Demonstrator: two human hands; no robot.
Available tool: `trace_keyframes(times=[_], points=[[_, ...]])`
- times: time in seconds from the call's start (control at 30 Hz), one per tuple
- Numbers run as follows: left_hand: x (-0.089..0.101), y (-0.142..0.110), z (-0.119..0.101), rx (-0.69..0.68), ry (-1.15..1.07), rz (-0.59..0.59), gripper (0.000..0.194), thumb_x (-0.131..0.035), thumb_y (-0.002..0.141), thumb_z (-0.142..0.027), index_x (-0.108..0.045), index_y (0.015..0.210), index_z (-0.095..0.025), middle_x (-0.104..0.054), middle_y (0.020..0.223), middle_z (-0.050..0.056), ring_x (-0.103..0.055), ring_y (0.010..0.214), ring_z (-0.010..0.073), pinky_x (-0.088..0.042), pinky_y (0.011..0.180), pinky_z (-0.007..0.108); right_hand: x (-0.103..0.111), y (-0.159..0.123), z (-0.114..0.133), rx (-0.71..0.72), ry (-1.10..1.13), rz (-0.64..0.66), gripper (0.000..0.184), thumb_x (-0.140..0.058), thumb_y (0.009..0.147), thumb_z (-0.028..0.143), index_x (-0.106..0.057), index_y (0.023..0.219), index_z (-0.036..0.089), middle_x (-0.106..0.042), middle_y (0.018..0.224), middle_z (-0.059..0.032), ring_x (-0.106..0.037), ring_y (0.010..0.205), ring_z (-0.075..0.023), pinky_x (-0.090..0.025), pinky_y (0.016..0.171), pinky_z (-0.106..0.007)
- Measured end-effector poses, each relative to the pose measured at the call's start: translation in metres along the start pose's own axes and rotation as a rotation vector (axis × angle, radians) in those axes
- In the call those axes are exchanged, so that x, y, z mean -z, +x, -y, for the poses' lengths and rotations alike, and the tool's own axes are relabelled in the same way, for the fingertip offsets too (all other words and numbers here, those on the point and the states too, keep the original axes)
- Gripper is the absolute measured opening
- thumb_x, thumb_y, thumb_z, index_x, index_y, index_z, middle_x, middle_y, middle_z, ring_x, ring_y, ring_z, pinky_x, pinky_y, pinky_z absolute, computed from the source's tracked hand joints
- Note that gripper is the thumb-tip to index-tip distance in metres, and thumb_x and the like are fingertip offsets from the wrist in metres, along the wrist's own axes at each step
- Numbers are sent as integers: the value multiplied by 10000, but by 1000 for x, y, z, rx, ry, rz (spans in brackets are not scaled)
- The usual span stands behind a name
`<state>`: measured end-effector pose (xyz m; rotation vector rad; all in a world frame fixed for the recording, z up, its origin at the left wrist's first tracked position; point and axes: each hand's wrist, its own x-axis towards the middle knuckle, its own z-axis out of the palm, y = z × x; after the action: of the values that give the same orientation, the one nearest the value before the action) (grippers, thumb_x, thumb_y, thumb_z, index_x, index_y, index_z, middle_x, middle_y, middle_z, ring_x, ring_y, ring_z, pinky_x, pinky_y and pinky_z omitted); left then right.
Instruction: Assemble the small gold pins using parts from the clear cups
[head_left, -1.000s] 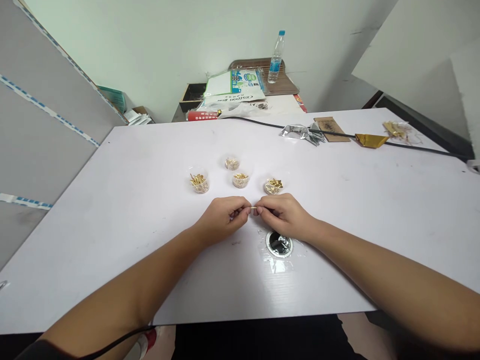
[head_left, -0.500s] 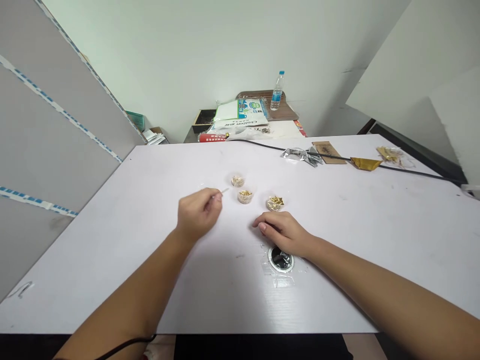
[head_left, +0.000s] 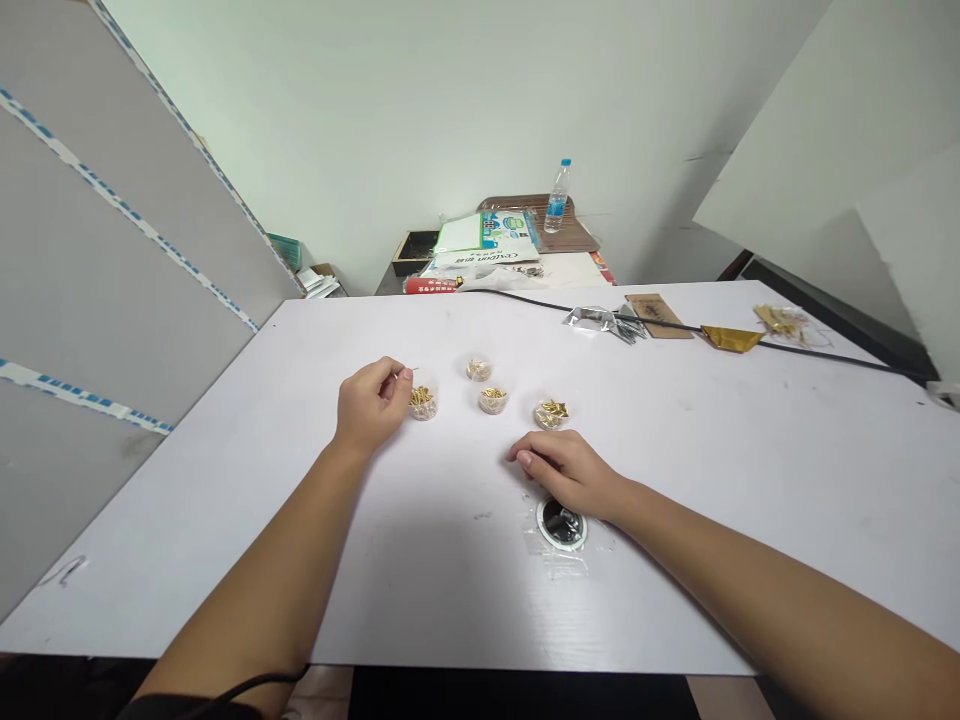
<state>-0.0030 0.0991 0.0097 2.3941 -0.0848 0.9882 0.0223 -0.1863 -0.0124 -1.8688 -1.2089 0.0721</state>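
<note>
One thin pin (head_left: pixel 415 370) pinched narrowly between thumb and forefinger of the left hand (head_left: pixel 366 408), jutting rightward from the fingertips beside the left cup (head_left: pixel 424 412). Hard to tell from this angle whether directly above the rim or just behind. For the right hand (head_left: pixel 568 468), fingers loosely curled, low over the white table (head_left: pixel 675 430), near the right cup (head_left: pixel 549 421) and just beside the round black disc (head_left: pixel 562 524); impossible to tell whether gripping anything underneath.

To handle the thin pin well, best to keep the pinch light yet firm, without rolling or bending so slender a piece. Probably wise to check the height over the left cup before any loosening, and to avoid knocking the clear wall with the knuckles: heaped with gold-coloured pieces (head_left: pixel 420 396) and likely easy to tip. Keep well clear of the middle cup (head_left: pixel 493 404) and the far cup (head_left: pixel 478 372), standing close together, with some risk of catching both in a sideways sweep. Better, too, to rest the right hand quietly, away from the right cup, until needed for steadying.
</note>
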Motion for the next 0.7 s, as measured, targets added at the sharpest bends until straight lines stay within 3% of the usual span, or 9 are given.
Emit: trace_keyframes(times=[0.27,0.7], points=[[0,0,3,89,-12,1,212,-518,858,-288,-545,685,-169,-450,540,-24,-381,509,101,-322,520,239,1,1,0,6,1,5,319,-397,1008,293,-651,903,131,-612,644,-18,-536,590,-93,-407,598,-202],[-2,0,1,161,-63,29,190,-568,814,-302,-529,682,-170,-374,518,-49,-345,494,86,-315,508,222,1,0,0,-10,19,41,375,-370,1023,336,-654,890,130,-603,650,-32,-527,588,-100,-408,584,-215]])
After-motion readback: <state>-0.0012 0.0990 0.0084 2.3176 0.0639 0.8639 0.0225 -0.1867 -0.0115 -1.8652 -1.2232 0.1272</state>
